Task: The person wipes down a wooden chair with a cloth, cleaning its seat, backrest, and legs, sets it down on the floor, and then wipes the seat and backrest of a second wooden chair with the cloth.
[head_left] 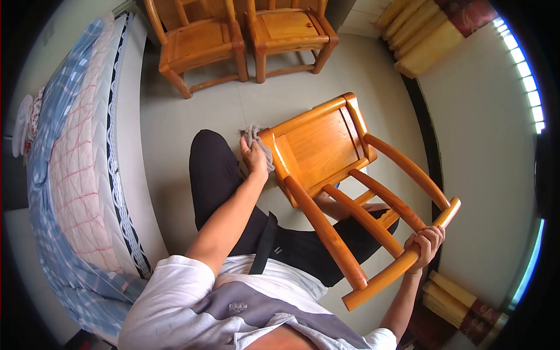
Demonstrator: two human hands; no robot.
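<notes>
A wooden chair (318, 143) with a glossy orange-brown finish is tilted in front of me, its slatted back leaning toward my lower right. My left hand (254, 157) is closed on a grey cloth (256, 140), pressed against the left side of the seat. Part of the cloth is hidden behind the fingers. At the chair's top rail (379, 283), my right hand (427, 248) wraps its fingers round the wood near the right end. My bent legs in black trousers are on either side of the chair, partly covered by its back.
Two similar wooden chairs, a left one (201, 44) and a right one (289, 29), stand ahead on the pale tiled floor (227, 105). A bed (76, 169) with checked bedding runs along the left. Yellow curtains (417, 35) hang by the wall at right.
</notes>
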